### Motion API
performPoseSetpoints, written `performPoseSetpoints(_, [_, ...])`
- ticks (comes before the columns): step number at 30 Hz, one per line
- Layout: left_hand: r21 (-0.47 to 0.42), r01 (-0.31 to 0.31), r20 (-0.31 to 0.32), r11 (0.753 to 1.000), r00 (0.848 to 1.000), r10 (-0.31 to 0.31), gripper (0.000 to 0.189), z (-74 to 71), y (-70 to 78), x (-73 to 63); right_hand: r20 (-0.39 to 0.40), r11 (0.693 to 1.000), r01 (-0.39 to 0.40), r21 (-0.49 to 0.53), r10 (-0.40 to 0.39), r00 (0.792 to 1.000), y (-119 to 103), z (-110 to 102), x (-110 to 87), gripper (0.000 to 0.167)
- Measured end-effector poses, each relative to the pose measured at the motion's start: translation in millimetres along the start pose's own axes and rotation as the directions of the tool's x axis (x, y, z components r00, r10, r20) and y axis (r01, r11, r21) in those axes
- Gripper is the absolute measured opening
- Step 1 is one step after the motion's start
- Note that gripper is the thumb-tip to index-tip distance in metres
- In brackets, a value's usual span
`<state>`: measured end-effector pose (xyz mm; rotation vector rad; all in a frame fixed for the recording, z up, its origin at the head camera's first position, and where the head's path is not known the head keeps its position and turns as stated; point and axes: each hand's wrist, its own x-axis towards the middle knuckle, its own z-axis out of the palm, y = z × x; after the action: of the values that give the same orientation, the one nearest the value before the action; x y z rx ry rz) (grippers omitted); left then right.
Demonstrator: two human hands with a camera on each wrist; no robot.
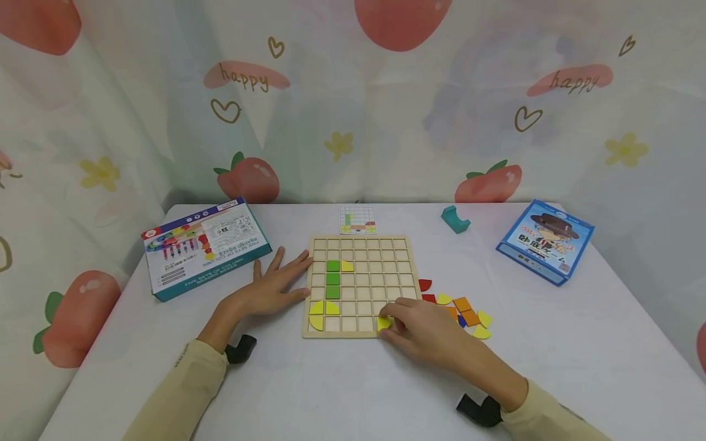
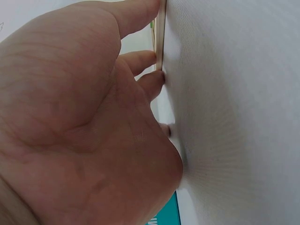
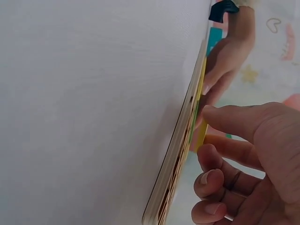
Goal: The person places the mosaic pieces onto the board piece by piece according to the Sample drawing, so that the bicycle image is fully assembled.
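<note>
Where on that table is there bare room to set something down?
Bare tabletop lies in front of the wooden board, between the sleeves, and between the loose pieces and the blue box. It is crowded at the board's sides: left hand at its left edge, right hand pinching a yellow piece by the loose ones.

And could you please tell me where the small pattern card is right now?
In the head view, the pattern card is near the far edge of the white table, just beyond the wooden grid board and left of the teal block.

Smooth, matt wooden board [image 1: 362,280]
</note>
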<state>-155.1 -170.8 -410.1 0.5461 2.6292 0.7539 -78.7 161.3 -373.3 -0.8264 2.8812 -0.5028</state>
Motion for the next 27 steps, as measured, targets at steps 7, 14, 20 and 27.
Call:
performPoseSetpoints(7, [0.0,0.004,0.002,1.0,1.0,-0.004,0.076,0.0,0.6,0.5,-0.006,1.0,0.019,-0.009,-0.019,1.0,-9.6,7.0,12.5,0.028])
performPoseSetpoints(14, [0.007,0.012,0.004,1.0,1.0,-0.012,0.076,-0.1,0.9,1.1,-0.008,0.998,0.068,-0.006,-0.068,0.998,-24.2,12.5,26.1,0.027])
performPoseSetpoints(20, [0.012,0.021,0.004,1.0,1.0,-0.021,0.076,0.0,0.7,0.8,-0.019,0.993,0.117,-0.009,-0.117,0.993,-32.5,20.4,37.2,0.028])
performPoseSetpoints(27, [0.01,0.014,0.007,1.0,1.0,-0.014,0.076,-0.3,-0.4,0.8,-0.018,0.991,0.132,-0.004,-0.132,0.991,-41.5,26.9,46.1,0.03])
